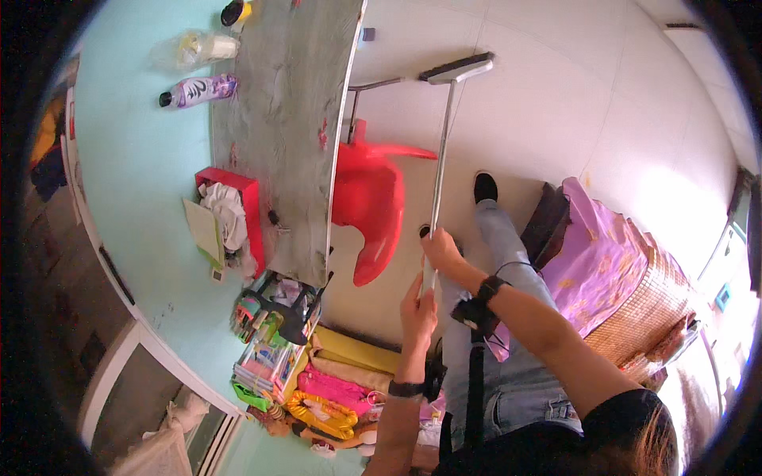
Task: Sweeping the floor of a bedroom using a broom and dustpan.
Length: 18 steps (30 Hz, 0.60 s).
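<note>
My right hand (443,256) is wrapped around the metal pole (443,154) of a long-handled floor brush. Lower on the same pole, close to its near end, my left hand (419,315) also grips it. The pole runs away from me to a wide grey brush head (457,71) with black bristles, out over the pale floor (547,107); whether the bristles touch the floor, I cannot tell. Left of the pole, a red plastic chair (375,202) sits partly under the table edge, one of its arms reaching near the pole.
A grey-topped table (286,119) runs along the left, bearing a purple-labelled bottle (202,90) and a red box (253,220) of white cloth. Stacked books (262,372) and folded bright fabrics (333,390) lie lower left. At right stands furniture under a purple cloth (601,256).
</note>
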Available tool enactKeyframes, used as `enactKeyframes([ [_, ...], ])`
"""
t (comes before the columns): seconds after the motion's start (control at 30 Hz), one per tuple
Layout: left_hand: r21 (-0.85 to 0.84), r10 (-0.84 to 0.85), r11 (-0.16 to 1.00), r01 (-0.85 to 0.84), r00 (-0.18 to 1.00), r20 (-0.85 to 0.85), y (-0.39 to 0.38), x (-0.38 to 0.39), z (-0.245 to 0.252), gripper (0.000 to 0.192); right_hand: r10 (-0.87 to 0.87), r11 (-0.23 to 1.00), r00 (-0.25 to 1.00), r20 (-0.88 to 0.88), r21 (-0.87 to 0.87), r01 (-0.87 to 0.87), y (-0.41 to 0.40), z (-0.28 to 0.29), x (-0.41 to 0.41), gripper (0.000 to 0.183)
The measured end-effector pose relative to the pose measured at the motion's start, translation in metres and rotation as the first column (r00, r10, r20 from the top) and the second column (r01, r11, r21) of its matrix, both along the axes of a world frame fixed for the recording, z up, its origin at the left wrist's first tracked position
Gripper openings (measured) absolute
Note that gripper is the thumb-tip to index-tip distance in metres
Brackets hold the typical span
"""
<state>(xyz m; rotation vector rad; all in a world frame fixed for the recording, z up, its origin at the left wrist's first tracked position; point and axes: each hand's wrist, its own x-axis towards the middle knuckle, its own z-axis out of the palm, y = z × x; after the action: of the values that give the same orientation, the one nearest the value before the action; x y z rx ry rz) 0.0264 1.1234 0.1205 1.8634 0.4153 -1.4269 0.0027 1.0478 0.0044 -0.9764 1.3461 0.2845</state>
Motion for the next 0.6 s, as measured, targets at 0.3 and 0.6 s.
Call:
enactKeyframes([
  [0.3, 0.123, -0.581, 0.751, 0.649, 0.560, 0.591, 0.084, -0.038, 0.035, 0.033, -0.149, 0.929, 0.985, 0.083, 0.352, 0.110, 0.094, 0.040, -0.048, 0.026],
  [0.6, 0.097, -0.616, 0.727, 0.679, 0.583, 0.531, -0.043, -0.016, -0.056, 0.035, -0.088, 0.996, 0.990, 0.106, -0.011, 0.090, -0.037, -0.074, -0.025, 0.020],
])
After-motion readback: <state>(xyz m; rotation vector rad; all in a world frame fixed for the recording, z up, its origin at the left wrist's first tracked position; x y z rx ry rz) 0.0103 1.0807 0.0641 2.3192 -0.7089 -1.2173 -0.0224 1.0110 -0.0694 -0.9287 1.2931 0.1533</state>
